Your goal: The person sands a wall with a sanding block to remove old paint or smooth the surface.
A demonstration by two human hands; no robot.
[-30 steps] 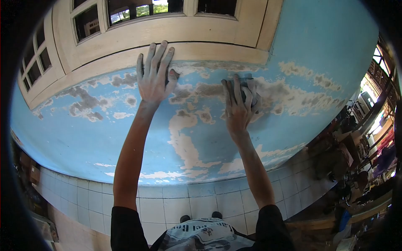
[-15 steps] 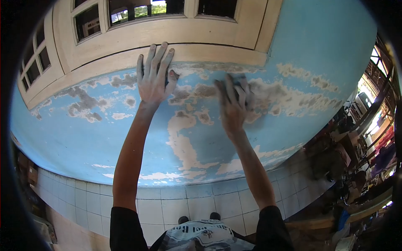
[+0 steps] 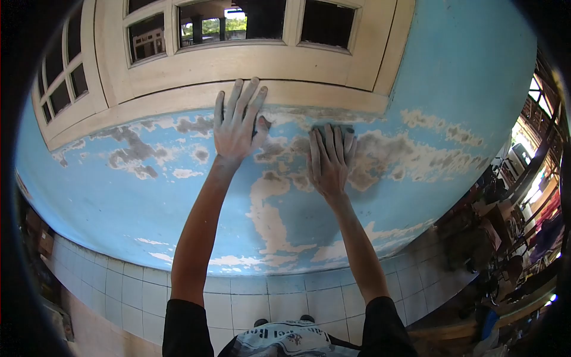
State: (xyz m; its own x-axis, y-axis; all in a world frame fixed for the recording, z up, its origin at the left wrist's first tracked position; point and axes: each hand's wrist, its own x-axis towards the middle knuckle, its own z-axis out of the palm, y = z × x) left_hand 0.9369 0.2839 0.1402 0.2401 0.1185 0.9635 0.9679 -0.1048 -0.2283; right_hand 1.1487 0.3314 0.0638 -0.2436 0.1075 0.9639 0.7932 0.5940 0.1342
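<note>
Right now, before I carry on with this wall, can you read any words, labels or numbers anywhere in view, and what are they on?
Shirt: a printed line of lettering across the chest, too blurred and warped to read.
Blue wall: no writing, only patches of peeled paint.
Window frame: no label or number.
Clutter at the right edge: too small and blurred to tell whether anything bears text.

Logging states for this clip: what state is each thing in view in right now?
Left hand: open, flat on the wall, fingers spread, tips on the sill.
Right hand: fingers straight, pressing a pad to the wall.
Pad: dark, mostly covered, only its top edge shows.
Wall: blue paint worn through in grey and white patches.
Sill: cream paint, whole.
Tiles: white, unbroken.
</note>
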